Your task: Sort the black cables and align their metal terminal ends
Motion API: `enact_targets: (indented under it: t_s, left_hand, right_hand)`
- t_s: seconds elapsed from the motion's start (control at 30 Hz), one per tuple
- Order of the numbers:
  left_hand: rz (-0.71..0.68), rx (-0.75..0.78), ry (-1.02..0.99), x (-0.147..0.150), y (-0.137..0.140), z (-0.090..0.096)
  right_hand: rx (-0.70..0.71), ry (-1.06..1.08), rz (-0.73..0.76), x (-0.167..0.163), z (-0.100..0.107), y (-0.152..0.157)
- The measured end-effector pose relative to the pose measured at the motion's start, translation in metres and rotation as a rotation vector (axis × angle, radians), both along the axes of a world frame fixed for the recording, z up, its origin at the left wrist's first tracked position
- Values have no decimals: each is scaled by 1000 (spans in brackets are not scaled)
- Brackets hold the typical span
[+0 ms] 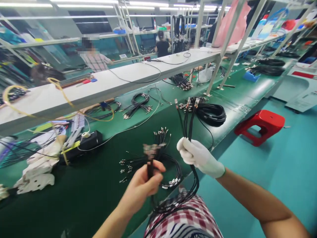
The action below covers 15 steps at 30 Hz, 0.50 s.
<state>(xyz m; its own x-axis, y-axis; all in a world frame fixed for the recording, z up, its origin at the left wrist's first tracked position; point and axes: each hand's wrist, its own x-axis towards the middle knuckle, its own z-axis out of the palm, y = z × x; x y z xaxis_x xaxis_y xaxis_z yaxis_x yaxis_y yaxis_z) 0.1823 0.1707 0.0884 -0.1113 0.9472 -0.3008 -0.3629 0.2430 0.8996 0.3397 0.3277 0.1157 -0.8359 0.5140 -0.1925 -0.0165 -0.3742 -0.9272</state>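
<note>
My bare left hand [146, 181] is closed around a bundle of black cables, whose metal connector ends [151, 150] stick up blurred above the fingers. In my right hand [198, 157], which wears a white glove, several black cables [189, 124] are gripped, with their tips pointing up. The cables loop down between both hands over my lap. Behind my left hand, a coil of black cables [177, 165] with white labels lies on the green bench [104, 198]. Another thick coil of black cable [213, 114] rests just past my right hand.
A smaller cable bundle [138, 102] lies farther back, below a white shelf [148, 71]. At the left are a black power box [91, 140] and white gloves [37, 168]. A red stool [262, 127] stands on the floor at right. Other people sit beyond the shelf.
</note>
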Motion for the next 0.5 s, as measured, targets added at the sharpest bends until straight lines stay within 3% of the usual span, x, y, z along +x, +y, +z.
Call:
enact_targets:
  t_s: [0.1, 0.17, 0.27, 0.33, 0.4, 0.47, 0.5]
  left_hand:
    - [157, -10, 46, -11, 6, 19]
    - [80, -37, 79, -14, 15, 26]
    - [-41, -122, 121, -13, 26, 21]
    - [-11, -157, 123, -14, 28, 12]
    - [82, -177, 95, -17, 25, 4]
    - [213, -199, 62, -23, 19, 0]
    - [282, -216, 50, -26, 16, -1]
  right_hand:
    - [-36, -167, 411, -2, 5, -3]
    - [-128, -268, 687, -9, -2, -15]
    - [-277, -237, 840, -19, -28, -30]
    - [-212, -141, 790, -20, -52, -24]
    - [78, -231, 590, -14, -79, 3]
    - [516, -628, 219, -3, -107, 47]
    - [588, -750, 107, 4, -121, 71]
